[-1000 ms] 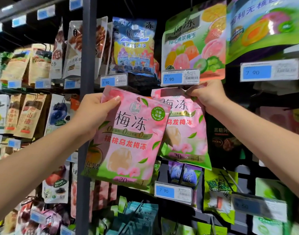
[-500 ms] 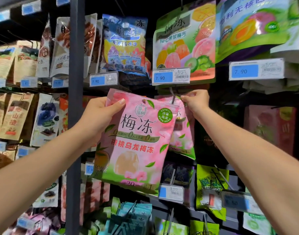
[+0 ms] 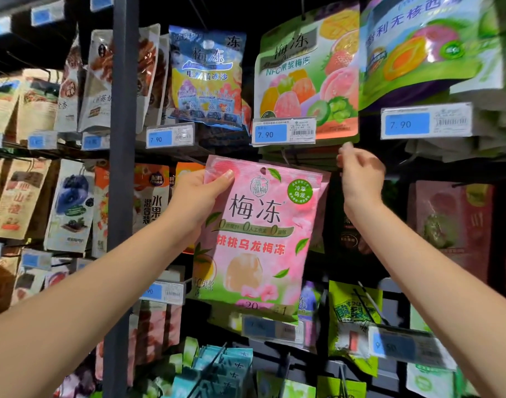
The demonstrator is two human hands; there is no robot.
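Up at the middle of the rack, the pink pouch (image 3: pixel 263 225) hangs in the air in front of the shelving, slightly tilted, with its printed face toward the camera and the small hanging hole at its top edge free. The left hand (image 3: pixel 197 202) grips it by the upper left corner, thumb pressed on the front and the other fingers behind. The right hand (image 3: pixel 359 182) is raised just beside the pouch's upper right corner with its fingers curled together; whether they pinch anything cannot be told. Directly above the pouch sits a blue price tag (image 3: pixel 283 132), and behind that hangs a green fruit pouch (image 3: pixel 306 73), with a blue pouch (image 3: pixel 207 79) to its left. A grey upright post (image 3: pixel 121 168) stands left of the left hand. Below the pink pouch is a blurred lower price tag (image 3: pixel 271 328), and a yellow-green pouch (image 3: pixel 352 311) hangs to the lower right.
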